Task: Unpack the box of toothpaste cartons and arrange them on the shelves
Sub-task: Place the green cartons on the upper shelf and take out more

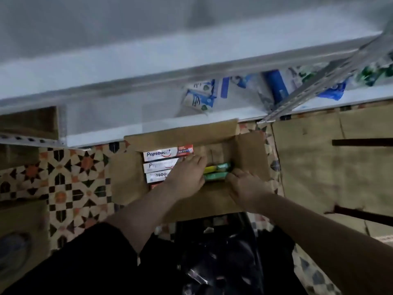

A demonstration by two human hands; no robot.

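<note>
A person reaches with both hands into an open cardboard box standing on a patterned tile floor, just in front of a white metal shelf. The left hand lies over the white-and-red toothpaste cartons stacked in the box's left half, its fingers extended flat across them — not curled around any carton. The right hand sits at the box's near right side beside the green cartons; whether its fingers grip one cannot be told, as they are turned under. Blurred blue-and-white packets lie on the shelf above. A larger flattened brown box rests to the right — touching the shelf's edge.
</note>
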